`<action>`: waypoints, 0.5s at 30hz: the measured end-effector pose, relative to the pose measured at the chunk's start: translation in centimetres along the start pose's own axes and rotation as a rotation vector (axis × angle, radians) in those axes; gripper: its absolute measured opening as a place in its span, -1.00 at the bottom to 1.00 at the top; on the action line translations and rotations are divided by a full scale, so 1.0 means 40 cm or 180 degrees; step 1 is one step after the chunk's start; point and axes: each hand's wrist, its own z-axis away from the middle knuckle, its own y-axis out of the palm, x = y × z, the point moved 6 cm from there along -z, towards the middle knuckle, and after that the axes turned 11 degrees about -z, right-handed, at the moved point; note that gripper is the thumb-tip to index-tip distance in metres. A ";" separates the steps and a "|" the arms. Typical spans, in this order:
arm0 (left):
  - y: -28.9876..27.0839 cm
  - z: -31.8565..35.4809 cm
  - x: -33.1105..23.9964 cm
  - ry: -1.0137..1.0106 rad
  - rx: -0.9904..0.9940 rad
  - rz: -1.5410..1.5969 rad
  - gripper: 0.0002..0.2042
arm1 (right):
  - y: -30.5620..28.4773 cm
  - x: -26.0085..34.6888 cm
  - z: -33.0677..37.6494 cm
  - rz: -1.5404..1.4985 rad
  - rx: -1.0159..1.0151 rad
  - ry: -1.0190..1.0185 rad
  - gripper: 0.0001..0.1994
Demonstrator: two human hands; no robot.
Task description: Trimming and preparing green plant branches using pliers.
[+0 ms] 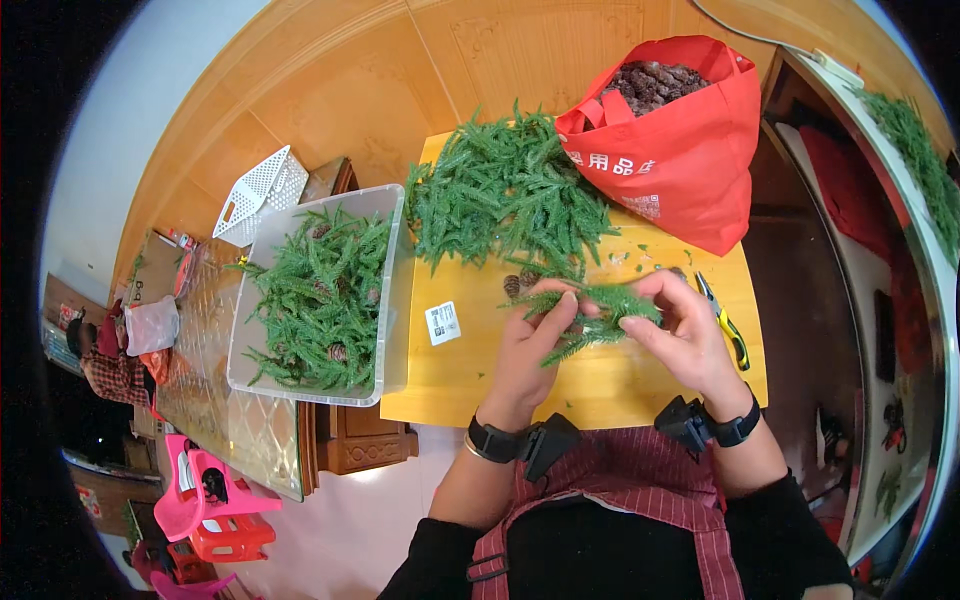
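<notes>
Over the yellow table (pixel 450 385), a green artificial pine sprig (pixel 610 300) is held between my two hands. My left hand (pixel 530 345) pinches its left end near the stem, and the fingers partly hide what lies there. The sprig's needled tips are gripped by the thumb and fingers of my right hand (pixel 685 330). Just beyond my left fingers lie small brown pine cones (pixel 512 286). To the right of my right hand rest pliers (pixel 735 338) with yellow and black handles. A large heap of pine sprigs (pixel 500 185) covers the table's far side.
A clear plastic bin (pixel 398 300) of sprigs with cones stands at the left. At the back right, a red bag (pixel 670 150) holds many pine cones (pixel 655 85). A white label (pixel 442 322) lies on the table. White baskets (pixel 262 195) and pink chairs (pixel 195 490) are farther left.
</notes>
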 end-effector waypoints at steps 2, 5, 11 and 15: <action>-0.004 0.005 0.001 -0.0089 -0.0062 -0.0212 -0.86 | -0.002 0.001 0.004 0.0173 0.0052 -0.0207 -0.74; -0.006 0.011 0.003 0.0011 -0.0058 -0.0067 -0.85 | 0.002 0.038 0.006 0.0695 0.0042 -0.0423 -0.62; 0.003 0.012 0.007 -0.0022 -0.0215 -0.0092 -0.84 | 0.054 0.133 0.035 0.2499 -0.0271 -0.1883 -0.30; 0.030 0.013 0.009 -0.0002 -0.0164 0.0123 -0.89 | 0.051 0.111 0.029 0.2919 -0.0199 -0.1945 -0.35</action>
